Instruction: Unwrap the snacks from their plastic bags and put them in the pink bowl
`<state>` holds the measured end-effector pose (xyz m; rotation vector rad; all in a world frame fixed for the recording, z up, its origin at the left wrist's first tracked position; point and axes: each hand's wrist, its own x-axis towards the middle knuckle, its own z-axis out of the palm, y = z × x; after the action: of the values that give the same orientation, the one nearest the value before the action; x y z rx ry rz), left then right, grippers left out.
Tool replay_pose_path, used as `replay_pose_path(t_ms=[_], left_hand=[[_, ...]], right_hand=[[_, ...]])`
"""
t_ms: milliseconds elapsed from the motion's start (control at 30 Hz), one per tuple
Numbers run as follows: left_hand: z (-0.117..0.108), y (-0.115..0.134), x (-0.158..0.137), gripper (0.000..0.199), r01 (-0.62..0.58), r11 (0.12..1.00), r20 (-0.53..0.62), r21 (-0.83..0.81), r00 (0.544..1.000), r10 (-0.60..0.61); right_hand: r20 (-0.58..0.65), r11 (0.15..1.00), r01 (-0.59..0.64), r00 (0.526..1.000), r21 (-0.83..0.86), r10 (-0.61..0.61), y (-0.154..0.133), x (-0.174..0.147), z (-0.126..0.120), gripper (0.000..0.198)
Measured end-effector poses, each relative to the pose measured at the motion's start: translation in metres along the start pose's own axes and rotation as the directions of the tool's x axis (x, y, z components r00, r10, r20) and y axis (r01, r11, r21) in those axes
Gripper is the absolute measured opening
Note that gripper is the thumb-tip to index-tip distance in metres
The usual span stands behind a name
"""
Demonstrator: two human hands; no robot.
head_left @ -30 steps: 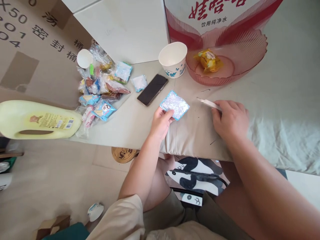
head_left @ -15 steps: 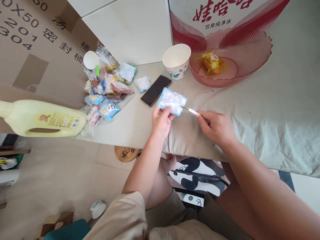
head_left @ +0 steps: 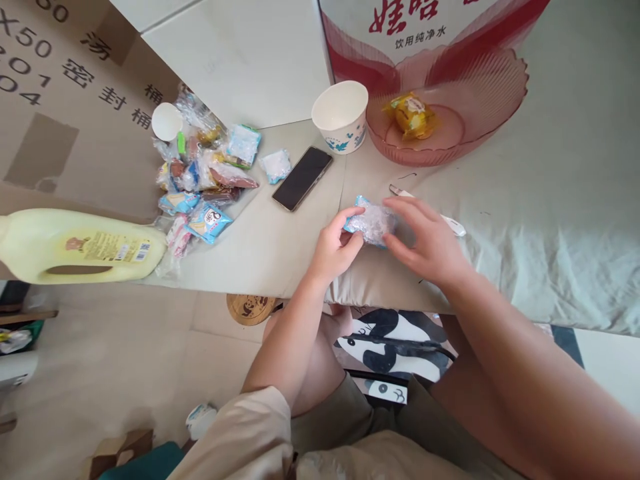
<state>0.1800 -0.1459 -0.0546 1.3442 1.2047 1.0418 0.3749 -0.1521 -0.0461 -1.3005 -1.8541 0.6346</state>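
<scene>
A small blue-edged plastic packet (head_left: pixel 371 223), whitish and shiny on the side facing up, is between my hands above the cloth. My left hand (head_left: pixel 336 245) has its thumb and forefinger closed on the packet's left end. At the right end, my right hand (head_left: pixel 425 240) has its thumb and fingers around the edge; they are somewhat blurred. A slim white-handled craft knife (head_left: pixel 455 225) lies on the cloth, partly hidden behind my right hand.
Left of my hands lie a black phone (head_left: pixel 303 179), another small packet (head_left: pixel 276 165) and a pile of wrapped snacks (head_left: pixel 210 170). A paper cup (head_left: pixel 341 119) and a pink bowl (head_left: pixel 450 143) with a yellow-wrapped item (head_left: pixel 413 117) stand behind. A pale yellow jug (head_left: pixel 100 247) lies far left.
My right hand has let go of the craft knife, which now lies on the cloth, and has moved to the packet's right end. The packet has shifted right and towards me.
</scene>
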Motion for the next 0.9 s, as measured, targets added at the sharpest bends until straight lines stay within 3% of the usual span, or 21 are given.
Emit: replay_pose_path(t_ms=[100,200,333,433,667,800,900], left_hand=[[-0.0023,-0.0026,-0.0024,0.034,-0.037,0.994,0.036,0.101,0.999,0.033],[-0.0033,-0.0058,-0.0032,0.03,-0.04,0.993,0.03,0.112,0.999,0.037],[-0.0018,-0.0065,-0.0038,0.029,-0.043,0.996,0.006,0.073,0.999,0.042],[-0.0005,-0.0039,-0.0041,0.033,-0.035,0.998,0.016,0.052,0.999,0.034],[0.0002,-0.0051,-0.0021,0.038,-0.047,0.998,0.038,0.029,0.998,0.046],[-0.003,-0.009,-0.0007,0.041,-0.047,0.996,-0.059,0.081,0.997,0.052],[-0.0065,-0.0055,0.0022,0.031,-0.115,0.958,-0.169,0.262,0.972,0.163]], right_hand=[[0.046,0.999,-0.021,0.999,0.042,0.019,-0.0029,0.0008,0.0027,0.027],[-0.018,0.994,-0.084,0.996,0.063,0.086,-0.0023,0.0003,0.0027,0.017],[0.02,0.982,-0.158,0.987,0.102,0.157,-0.0021,-0.0009,0.0048,0.032],[0.064,0.972,-0.207,0.977,0.11,0.201,-0.003,-0.0008,0.0072,0.021],[-0.119,0.961,-0.247,0.958,0.122,0.262,-0.0055,0.0013,0.0079,0.011],[-0.129,0.917,-0.362,0.914,0.17,0.385,-0.0036,0.0013,0.0057,0.017],[-0.118,0.864,-0.419,0.878,0.278,0.464,-0.0016,0.0016,0.0039,0.034]])
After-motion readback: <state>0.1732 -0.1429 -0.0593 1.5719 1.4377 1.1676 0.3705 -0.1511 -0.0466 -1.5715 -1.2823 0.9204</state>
